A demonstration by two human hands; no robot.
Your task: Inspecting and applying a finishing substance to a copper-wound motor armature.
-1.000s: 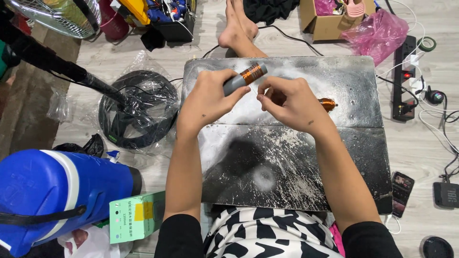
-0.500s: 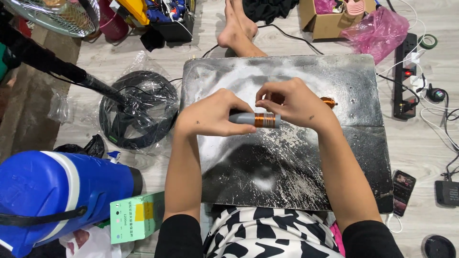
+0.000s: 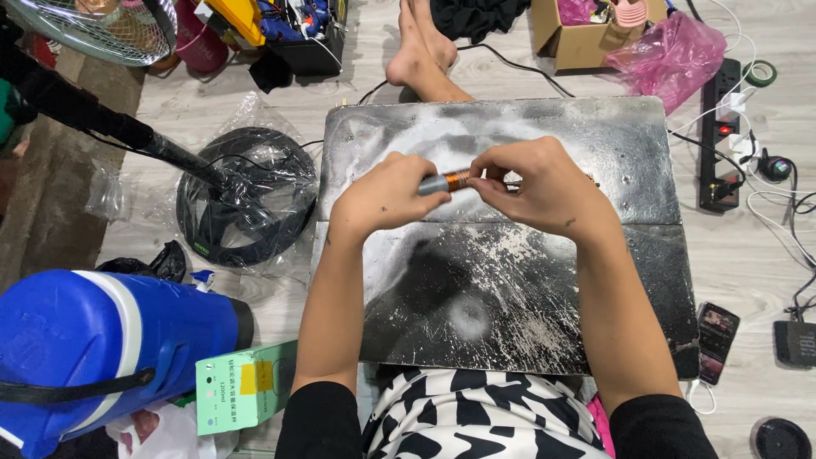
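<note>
My left hand (image 3: 387, 197) grips a small grey cylinder with an orange copper-coloured band (image 3: 445, 181), held level above a scuffed dark metal board (image 3: 510, 314). My right hand (image 3: 535, 189) pinches the right end of the same cylinder with its fingertips. Both hands meet over the middle of the board's far half. Whatever lies under my right hand on the board is hidden.
A black fan base wrapped in clear plastic (image 3: 242, 200) lies left of the board, a big blue jug (image 3: 93, 348) and a green box (image 3: 246, 384) at the near left. A power strip (image 3: 721, 136), cables and a phone (image 3: 718, 330) sit right. Someone's bare feet (image 3: 416, 47) rest beyond the board.
Both hands with the cylinder dropped lower toward the board's middle, then rose back a little; the cylinder went from tilted to level and my right fingers closed onto its end.
</note>
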